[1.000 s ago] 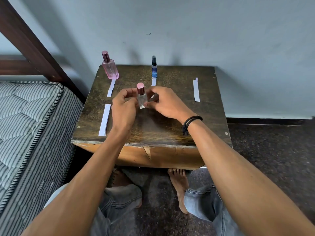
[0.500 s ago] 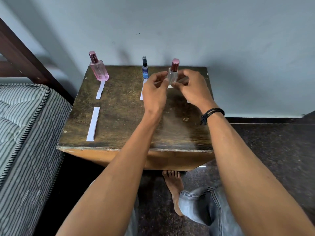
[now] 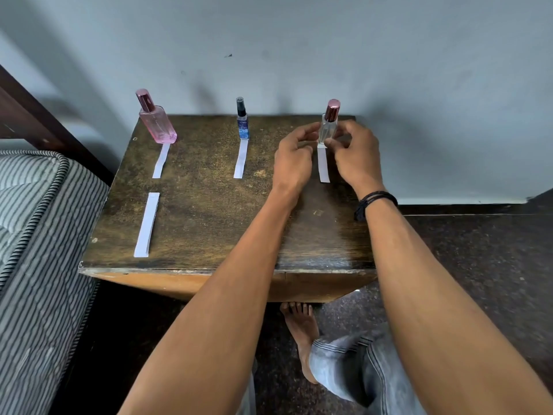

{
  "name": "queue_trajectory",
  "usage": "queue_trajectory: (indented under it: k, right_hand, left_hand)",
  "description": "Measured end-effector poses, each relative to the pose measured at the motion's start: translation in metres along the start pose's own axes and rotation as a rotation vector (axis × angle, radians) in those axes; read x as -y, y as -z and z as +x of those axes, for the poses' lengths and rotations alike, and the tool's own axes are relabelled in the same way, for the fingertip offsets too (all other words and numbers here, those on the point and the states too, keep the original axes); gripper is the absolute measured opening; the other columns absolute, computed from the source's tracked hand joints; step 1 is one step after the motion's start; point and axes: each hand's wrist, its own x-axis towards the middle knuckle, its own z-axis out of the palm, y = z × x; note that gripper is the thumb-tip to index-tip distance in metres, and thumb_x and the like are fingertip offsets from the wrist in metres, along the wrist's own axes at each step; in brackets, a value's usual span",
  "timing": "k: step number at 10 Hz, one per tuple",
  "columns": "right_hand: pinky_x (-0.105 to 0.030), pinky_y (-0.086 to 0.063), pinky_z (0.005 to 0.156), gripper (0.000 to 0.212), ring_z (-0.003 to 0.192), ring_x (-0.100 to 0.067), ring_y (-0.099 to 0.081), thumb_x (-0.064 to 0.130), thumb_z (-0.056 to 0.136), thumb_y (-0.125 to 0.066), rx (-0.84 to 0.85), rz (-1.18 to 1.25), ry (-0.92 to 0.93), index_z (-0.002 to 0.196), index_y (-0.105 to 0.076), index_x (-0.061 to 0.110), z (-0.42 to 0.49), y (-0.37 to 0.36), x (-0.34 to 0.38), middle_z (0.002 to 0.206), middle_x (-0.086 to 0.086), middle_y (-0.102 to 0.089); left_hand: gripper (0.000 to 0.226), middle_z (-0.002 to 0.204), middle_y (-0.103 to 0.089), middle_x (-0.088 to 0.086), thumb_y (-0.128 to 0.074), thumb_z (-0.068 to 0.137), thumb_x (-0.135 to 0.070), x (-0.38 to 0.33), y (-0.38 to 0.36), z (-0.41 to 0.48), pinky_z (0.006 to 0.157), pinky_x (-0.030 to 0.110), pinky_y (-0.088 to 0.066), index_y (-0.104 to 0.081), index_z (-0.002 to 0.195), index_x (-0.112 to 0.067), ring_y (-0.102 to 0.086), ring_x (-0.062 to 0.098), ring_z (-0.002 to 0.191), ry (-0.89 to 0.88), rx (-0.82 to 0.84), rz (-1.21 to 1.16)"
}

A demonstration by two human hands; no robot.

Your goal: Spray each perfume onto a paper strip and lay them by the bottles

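On the desk [image 3: 209, 211] a pink bottle [image 3: 157, 124] and a blue bottle [image 3: 242, 122] stand apart, while the right hand [image 3: 356, 154] grips the clear bottle [image 3: 328, 127] and the left hand [image 3: 291, 158], half open, seems not touching it.

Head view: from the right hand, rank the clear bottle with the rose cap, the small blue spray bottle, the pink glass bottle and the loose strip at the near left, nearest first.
From the right hand:
1. Clear bottle with rose cap, at its fingertips, back right.
2. Small blue spray bottle, back centre.
3. Pink glass bottle, back left.
4. Loose paper strip, near left; too close to the pink bottle to rank firmly.
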Motion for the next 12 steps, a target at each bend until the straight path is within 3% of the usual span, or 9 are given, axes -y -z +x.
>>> queue_trajectory:
  k: [5, 7, 8, 11, 12]
  right_hand:
    - [-0.029, -0.048, 0.085, 0.021, 0.098, -0.012, -0.062, 0.021, 0.095, -0.070, -0.013, -0.012, 0.006, 0.117, -0.071, 0.019, 0.003, -0.008, -0.001, 0.112, 0.002, -0.071]
    - [-0.027, -0.048, 0.085, 0.024, 0.097, -0.012, -0.063, 0.021, 0.096, -0.070, -0.004, -0.016, 0.003, 0.119, -0.071, 0.019, 0.003, -0.008, -0.002, 0.111, 0.002, -0.071]
    - [-0.033, -0.053, 0.088, 0.026, 0.099, -0.015, -0.066, 0.022, 0.095, -0.070, 0.013, -0.002, -0.004, 0.122, -0.071, 0.019, 0.003, -0.009, -0.003, 0.109, 0.001, -0.072]
    - [-0.023, -0.049, 0.084, 0.053, 0.095, -0.011, -0.067, 0.026, 0.089, -0.080, 0.060, 0.070, -0.088, 0.137, -0.063, 0.012, 0.004, 0.001, -0.001, 0.104, 0.000, -0.074]
    - [-0.013, -0.044, 0.077, 0.059, 0.095, -0.010, -0.066, 0.026, 0.086, -0.082, 0.060, 0.100, -0.136, 0.140, -0.060, 0.013, 0.003, 0.003, 0.002, 0.104, 0.000, -0.073]
  left_hand:
    - [0.052, 0.120, -0.068, 0.005, -0.047, 0.088, 0.005, 0.002, -0.002, 0.008, 0.105, 0.036, -0.051, -0.063, 0.134, -0.011, -0.065, 0.007, 0.107, -0.012, -0.008, 0.035]
    - [0.051, 0.118, -0.067, 0.005, -0.046, 0.088, 0.006, -0.001, -0.002, 0.005, 0.104, 0.037, -0.051, -0.064, 0.132, -0.012, -0.065, 0.012, 0.106, -0.004, -0.015, 0.033]
    - [0.051, 0.120, -0.067, 0.006, -0.046, 0.088, 0.006, -0.001, -0.002, 0.006, 0.103, 0.037, -0.052, -0.064, 0.133, -0.012, -0.065, 0.012, 0.106, -0.001, -0.014, 0.025]
    - [0.049, 0.122, -0.067, 0.003, -0.049, 0.089, 0.004, -0.001, 0.000, 0.003, 0.102, 0.038, -0.053, -0.061, 0.135, -0.012, -0.064, 0.013, 0.110, 0.001, -0.056, -0.006]
    - [0.051, 0.113, -0.071, 0.001, -0.048, 0.086, 0.009, -0.005, 0.002, -0.001, 0.097, 0.036, -0.055, -0.064, 0.129, -0.011, -0.066, 0.009, 0.102, -0.041, -0.144, -0.025]
